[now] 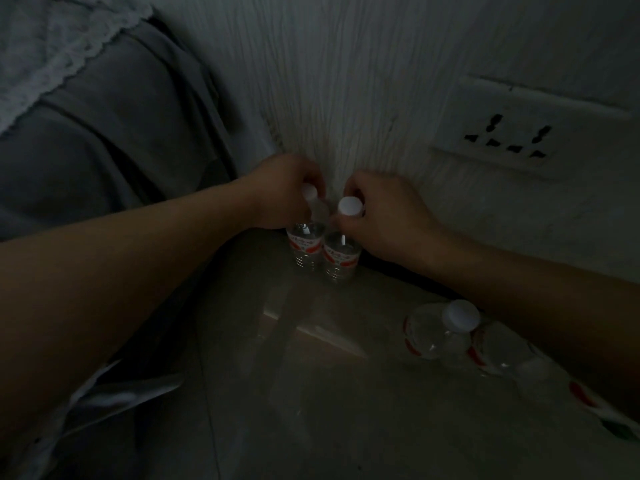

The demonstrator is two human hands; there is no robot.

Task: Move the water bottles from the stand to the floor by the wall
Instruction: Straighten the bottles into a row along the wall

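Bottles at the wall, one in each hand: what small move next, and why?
Probably release both. The left hand and right hand each grip a neck, and the left bottle and right bottle already look upright, side by side, bases on the floor close to the wall.

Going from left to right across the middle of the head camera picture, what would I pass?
grey cloth → left hand → left bottle → right bottle → right hand → wall socket
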